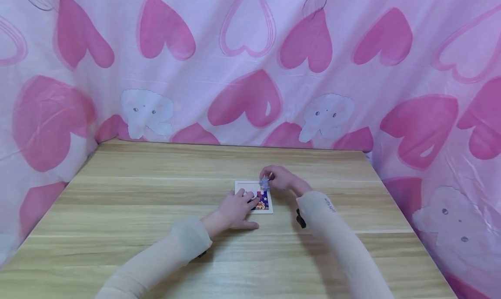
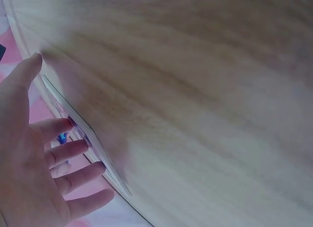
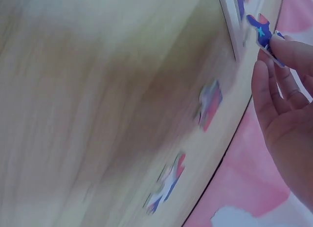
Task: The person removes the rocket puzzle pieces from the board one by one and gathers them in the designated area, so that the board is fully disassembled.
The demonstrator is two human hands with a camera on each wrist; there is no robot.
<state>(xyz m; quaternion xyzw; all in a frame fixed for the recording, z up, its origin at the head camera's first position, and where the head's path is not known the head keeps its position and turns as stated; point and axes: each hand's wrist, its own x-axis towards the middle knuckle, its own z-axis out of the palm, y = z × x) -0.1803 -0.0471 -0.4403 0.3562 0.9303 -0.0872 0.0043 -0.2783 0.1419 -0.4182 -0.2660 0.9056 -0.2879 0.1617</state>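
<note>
A small jigsaw puzzle in a white frame (image 1: 266, 212) lies on the table, its lower right filled with a dark blue, starry picture. My left hand (image 1: 236, 207) rests over its left side, fingers spread on the board and thumb out on the wood. In the left wrist view, the fingertips of the left hand (image 2: 44, 153) reach the board's surface. My right hand (image 1: 279, 178) pinches a blue puzzle piece (image 3: 262, 34) between thumb and fingers, at the frame's upper right corner. The fingers of the left hand cover part of the picture.
Two loose puzzle pieces, one red and grey (image 3: 210, 104) and one white, blue and red (image 3: 166, 188), lie on the table near the right hand. A pink heart-patterned curtain (image 1: 246, 94) hangs behind the wooden table (image 1: 156, 173) and along its sides.
</note>
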